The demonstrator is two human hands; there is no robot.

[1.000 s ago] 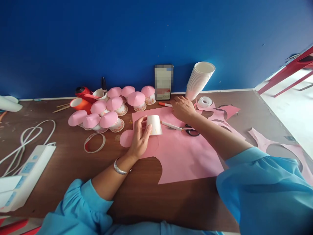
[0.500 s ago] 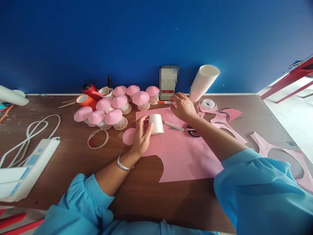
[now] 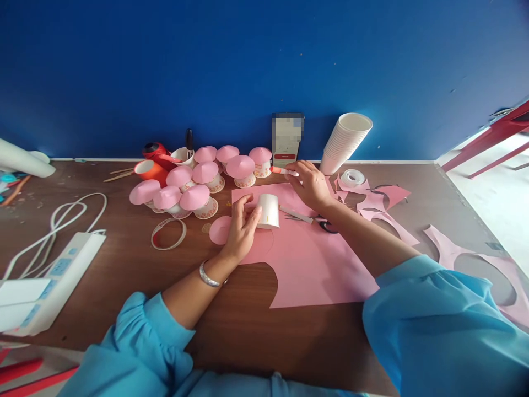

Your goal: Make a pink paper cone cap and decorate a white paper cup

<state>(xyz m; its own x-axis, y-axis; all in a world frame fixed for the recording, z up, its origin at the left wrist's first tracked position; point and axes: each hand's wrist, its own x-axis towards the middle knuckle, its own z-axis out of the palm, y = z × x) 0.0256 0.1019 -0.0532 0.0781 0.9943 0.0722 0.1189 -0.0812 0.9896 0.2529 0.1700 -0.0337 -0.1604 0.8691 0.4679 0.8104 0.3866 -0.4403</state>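
The left hand [image 3: 240, 231] has its fingers around an upturned paper cup [image 3: 269, 210] over the pink sheet [image 3: 316, 270]; the right hand [image 3: 309, 184] pinches an orange-ended marker [image 3: 281, 171], and a careless swing could topple the leaning cup stack [image 3: 347, 140]

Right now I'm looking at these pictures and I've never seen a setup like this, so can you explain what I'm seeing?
There's no machine here, just a person's two bare hands. Every picture comes from one camera worn on their head, looking forward and down. The left hand holds an upside-down white paper cup; the right hand pinches an orange-tipped marker. On the brown table are a pink paper sheet with black-handled scissors on it, cups with pink cone tops, stacked white cups, a tape roll and a power strip.
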